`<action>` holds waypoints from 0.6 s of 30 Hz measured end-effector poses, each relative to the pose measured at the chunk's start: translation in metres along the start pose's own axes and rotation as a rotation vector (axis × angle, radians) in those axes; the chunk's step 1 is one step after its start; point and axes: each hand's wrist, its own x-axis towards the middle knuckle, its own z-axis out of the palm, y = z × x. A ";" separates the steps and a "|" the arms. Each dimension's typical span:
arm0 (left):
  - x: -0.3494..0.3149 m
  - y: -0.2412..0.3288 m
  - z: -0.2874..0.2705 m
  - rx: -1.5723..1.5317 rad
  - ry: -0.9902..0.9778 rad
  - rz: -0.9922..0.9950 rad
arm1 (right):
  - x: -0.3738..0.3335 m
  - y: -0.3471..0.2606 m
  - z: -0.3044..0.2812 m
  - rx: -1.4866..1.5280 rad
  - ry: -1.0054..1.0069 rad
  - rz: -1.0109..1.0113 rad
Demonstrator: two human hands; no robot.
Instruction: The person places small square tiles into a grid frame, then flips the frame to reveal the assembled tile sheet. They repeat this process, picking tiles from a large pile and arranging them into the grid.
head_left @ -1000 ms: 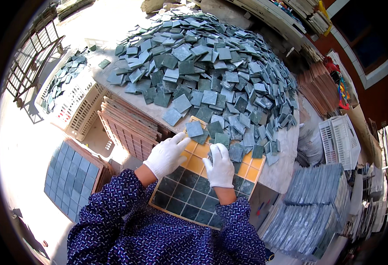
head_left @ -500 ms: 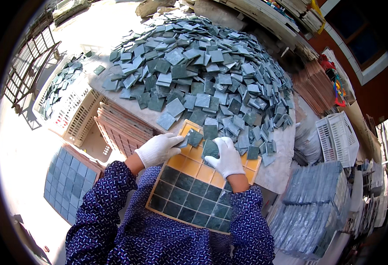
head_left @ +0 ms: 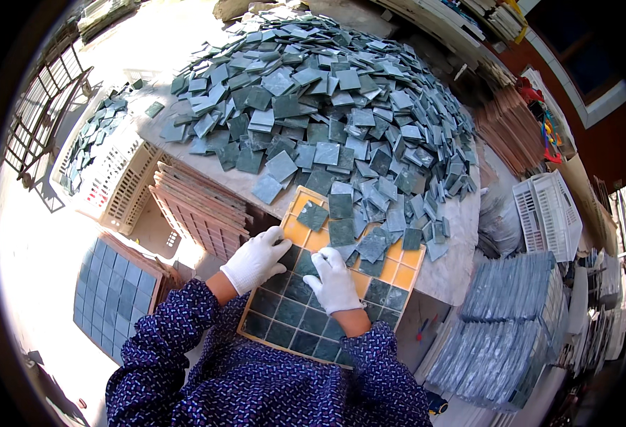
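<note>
Tiles (head_left: 306,313) fill the grid tray's (head_left: 407,276) near rows; our left hand (head_left: 254,260) and right hand (head_left: 334,282) press flat, gripping nothing. Loose tiles at its far edge may slide in crooked.

Harsh sunlight, glare at left, sharp centre, fisheye-bent black-vignetted edges.

No packages, labels, signs or screens are visible.

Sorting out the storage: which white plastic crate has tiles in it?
The white crate at far left holds green tiles; the one at right looks empty.
</note>
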 end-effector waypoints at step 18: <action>0.009 -0.018 -0.006 -0.057 0.051 0.312 | 0.004 0.043 -0.054 -0.261 0.253 0.332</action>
